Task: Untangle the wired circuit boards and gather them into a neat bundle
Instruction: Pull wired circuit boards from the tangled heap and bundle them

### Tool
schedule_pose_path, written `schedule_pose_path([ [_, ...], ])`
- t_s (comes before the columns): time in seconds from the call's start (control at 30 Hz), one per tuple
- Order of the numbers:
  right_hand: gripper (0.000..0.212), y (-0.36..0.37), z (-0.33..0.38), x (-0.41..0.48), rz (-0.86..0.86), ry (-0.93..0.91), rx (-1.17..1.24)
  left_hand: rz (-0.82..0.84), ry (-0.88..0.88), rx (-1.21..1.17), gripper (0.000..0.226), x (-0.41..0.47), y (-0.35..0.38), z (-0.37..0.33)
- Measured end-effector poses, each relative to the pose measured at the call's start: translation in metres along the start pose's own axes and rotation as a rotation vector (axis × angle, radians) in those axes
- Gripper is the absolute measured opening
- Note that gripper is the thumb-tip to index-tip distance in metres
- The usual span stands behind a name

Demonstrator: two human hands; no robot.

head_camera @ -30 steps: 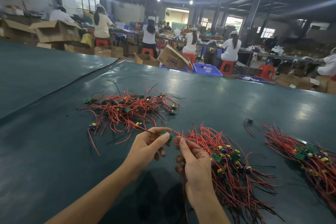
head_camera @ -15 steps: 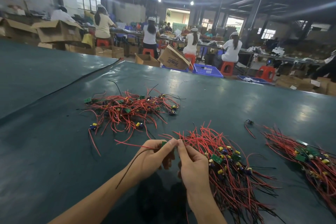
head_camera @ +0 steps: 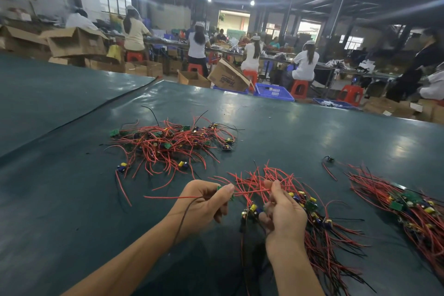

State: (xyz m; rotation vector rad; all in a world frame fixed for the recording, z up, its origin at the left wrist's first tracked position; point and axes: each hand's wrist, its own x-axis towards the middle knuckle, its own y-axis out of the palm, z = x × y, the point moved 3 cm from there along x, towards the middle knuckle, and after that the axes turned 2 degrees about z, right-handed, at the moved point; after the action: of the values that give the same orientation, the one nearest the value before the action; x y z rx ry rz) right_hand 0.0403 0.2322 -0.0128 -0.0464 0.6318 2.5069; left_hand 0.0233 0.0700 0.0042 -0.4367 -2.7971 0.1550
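Beyond the dark green table [head_camera: 312, 127], seated workers [head_camera: 305, 62] on red stools [head_camera: 299, 87], cardboard boxes [head_camera: 77, 42] and blue crates [head_camera: 272, 91].

counted on table [head_camera: 72, 187]: 3 heaps of wired boards: tangled pile [head_camera: 168, 144], middle bundle [head_camera: 322, 243], right bundle [head_camera: 413, 214]. 1 stray board [head_camera: 328, 158], 1 held board [head_camera: 219, 188]. 2 grips: left grip [head_camera: 204, 204], right grip [head_camera: 284, 211]. beyond: 2 blue crates, left crate [head_camera: 274, 92], right crate [head_camera: 334, 104].

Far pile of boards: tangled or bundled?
Tangled: the far pile lies loose and spread, its red wires splaying every way, not gathered.
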Motion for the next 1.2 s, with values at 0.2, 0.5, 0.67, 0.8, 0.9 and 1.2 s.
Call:
schedule_pose_path([
  [0.2, 0.03, -0.005, 0.003, -0.001, -0.045, -0.068, 0.062, 0.01, 0.01, 0.007, 0.047, 0.0, -0.002, 0.003],
  [0.5, 0.024, 0.033, -0.017, -0.032, 0.349, -0.108, -0.179, 0.067, 0.019, -0.008, 0.041, -0.001, 0.003, 0.003],
  [0.67, 0.029, 0.032, -0.016, -0.031, 0.309, -0.154, -0.237, 0.061, -0.013, 0.012, 0.042, -0.003, 0.004, 0.002],
  [0.8, 0.031, 0.023, -0.006, -0.023, 0.183, -0.138, -0.167, 0.04, -0.002, 0.035, 0.045, -0.003, 0.005, 0.0],
  [0.9, 0.029, 0.009, 0.005, -0.013, 0.101, -0.104, -0.098, 0.041, 0.03, 0.044, 0.045, -0.003, 0.004, -0.005],
  [1.2, 0.034, -0.004, 0.012, -0.004, -0.023, -0.092, 0.064, 0.033, 0.048, -0.06, 0.044, -0.002, -0.001, -0.007],
])
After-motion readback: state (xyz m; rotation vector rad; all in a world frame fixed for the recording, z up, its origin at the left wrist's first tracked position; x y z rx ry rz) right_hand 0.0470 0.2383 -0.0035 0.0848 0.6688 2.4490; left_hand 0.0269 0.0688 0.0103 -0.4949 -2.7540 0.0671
